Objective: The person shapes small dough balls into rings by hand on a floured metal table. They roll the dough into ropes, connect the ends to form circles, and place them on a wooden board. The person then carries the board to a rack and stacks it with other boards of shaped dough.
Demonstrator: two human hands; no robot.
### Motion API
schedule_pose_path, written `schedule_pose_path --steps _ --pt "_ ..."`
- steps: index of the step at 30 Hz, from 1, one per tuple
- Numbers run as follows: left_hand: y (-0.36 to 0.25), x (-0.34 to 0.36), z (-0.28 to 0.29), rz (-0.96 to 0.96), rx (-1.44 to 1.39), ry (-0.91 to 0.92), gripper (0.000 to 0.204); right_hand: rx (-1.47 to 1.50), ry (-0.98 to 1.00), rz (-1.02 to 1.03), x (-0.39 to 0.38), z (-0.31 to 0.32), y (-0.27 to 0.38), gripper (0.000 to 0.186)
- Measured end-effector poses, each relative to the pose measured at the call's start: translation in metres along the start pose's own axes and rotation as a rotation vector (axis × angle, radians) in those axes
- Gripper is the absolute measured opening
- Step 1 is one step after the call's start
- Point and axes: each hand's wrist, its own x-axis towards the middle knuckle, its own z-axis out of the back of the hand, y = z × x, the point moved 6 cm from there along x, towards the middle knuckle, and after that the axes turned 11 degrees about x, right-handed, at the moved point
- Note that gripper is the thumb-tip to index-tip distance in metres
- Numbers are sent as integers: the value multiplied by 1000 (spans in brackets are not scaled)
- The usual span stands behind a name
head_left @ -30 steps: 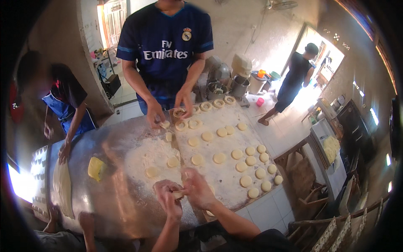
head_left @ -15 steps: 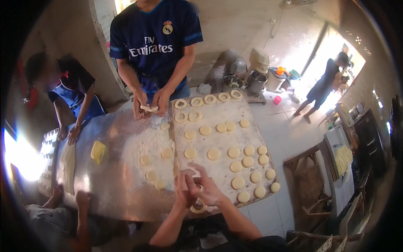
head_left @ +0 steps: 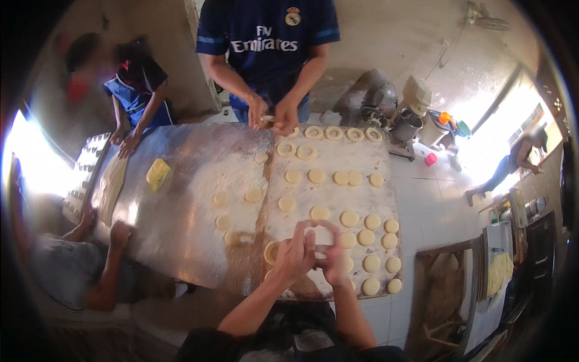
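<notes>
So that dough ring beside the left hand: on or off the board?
On: the dough ring lies on the floured board, by its left edge.

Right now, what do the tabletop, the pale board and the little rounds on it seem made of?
Tabletop: probably sheet metal, smooth and shiny, judging by its bright reflections. Pale board: perhaps wood, matte, brownish along its left edge; no grain shows clearly. Rounds: likely dough, pale and dull, soft-looking with rounded edges.
</notes>
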Motion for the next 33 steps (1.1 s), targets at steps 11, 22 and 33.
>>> schedule_pose_path --steps 11,22,33 --pt "3 2 -20 -27 26 -18 20 87 48 -178 0 42 10 59" --pt "44 24 -3 238 660 58 65 -1162 -91 -3 17 65 0 62" --pt "60 0 -34 58 734 170 88 -1269 2 -201 -4 49 -20 72"
